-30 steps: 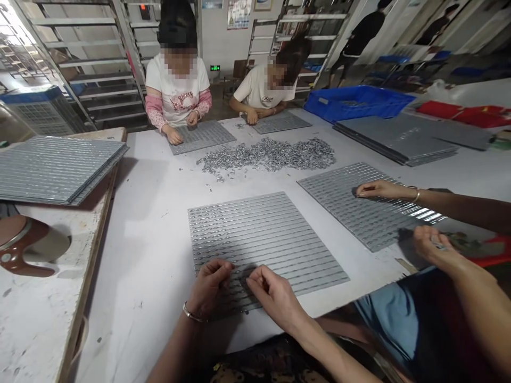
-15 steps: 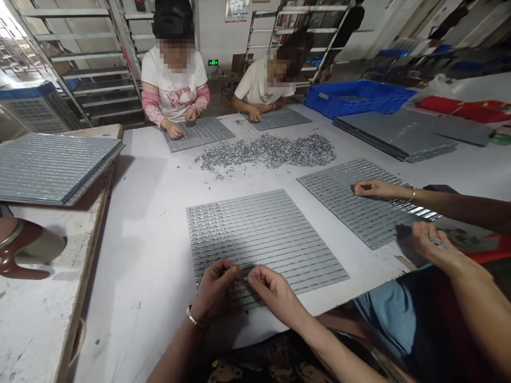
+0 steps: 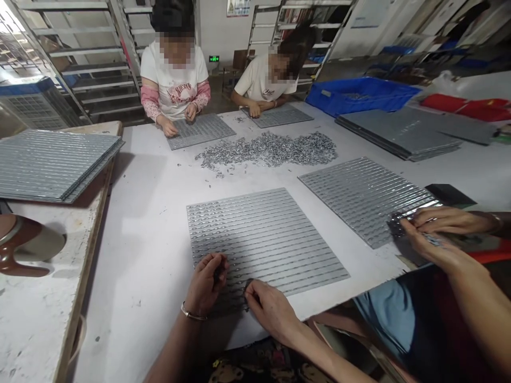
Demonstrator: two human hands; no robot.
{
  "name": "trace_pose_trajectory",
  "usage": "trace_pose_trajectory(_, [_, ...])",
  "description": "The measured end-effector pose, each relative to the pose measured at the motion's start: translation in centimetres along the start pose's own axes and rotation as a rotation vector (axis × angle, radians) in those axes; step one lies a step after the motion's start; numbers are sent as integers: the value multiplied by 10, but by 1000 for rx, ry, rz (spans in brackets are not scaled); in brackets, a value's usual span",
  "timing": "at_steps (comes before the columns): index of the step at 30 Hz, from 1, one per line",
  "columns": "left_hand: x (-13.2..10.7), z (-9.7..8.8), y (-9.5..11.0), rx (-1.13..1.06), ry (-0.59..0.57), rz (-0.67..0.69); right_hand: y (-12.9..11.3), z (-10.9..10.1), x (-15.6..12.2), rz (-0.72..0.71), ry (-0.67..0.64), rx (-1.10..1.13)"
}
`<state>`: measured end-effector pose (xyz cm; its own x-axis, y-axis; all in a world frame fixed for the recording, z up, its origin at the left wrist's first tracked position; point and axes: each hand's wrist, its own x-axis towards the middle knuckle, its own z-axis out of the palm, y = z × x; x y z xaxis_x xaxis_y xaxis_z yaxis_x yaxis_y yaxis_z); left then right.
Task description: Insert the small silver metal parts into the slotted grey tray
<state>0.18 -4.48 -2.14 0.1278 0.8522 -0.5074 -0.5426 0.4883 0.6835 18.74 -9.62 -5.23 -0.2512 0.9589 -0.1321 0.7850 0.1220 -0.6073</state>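
Note:
A grey slotted tray (image 3: 259,234) filled with rows of small metal pieces lies on the white table in front of me. My left hand (image 3: 205,282), a bangle on its wrist, rests curled at the tray's near left corner with fingers closed on small pieces I cannot make out. My right hand (image 3: 267,308) pinches at the tray's near edge, fingertips pressed to the bottom row. A loose heap of small metal parts (image 3: 271,150) lies beyond the tray at mid-table.
A co-worker's hands (image 3: 435,229) work at a second tray (image 3: 359,194) on the right. Two people sit opposite over their own trays. Stacked trays (image 3: 51,165) sit on a side table at left, more grey sheets (image 3: 399,135) and a blue bin (image 3: 359,93) at back right.
My right hand has slid back toward me to the tray's near edge; my left hand curled tighter. The co-worker's far hand pulled back to the near corner of their tray.

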Motion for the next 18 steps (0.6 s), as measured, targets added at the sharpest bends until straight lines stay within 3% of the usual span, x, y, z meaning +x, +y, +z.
trace_pose_trajectory(6, [1,-2,1,3,-15,22,2,6,1,37,-7,-84])
trace_pose_trajectory(10, [0,0,-1,90,-36,46,-2,-3,2,24,13,-22])
trace_pose_trajectory(15, [-8,7,-14,281,-214,7,-21,-30,3,-180,182,116])
trace_pose_trajectory(18, [-13,9,-23,271,-306,-42,-29,-33,5,-336,169,72])
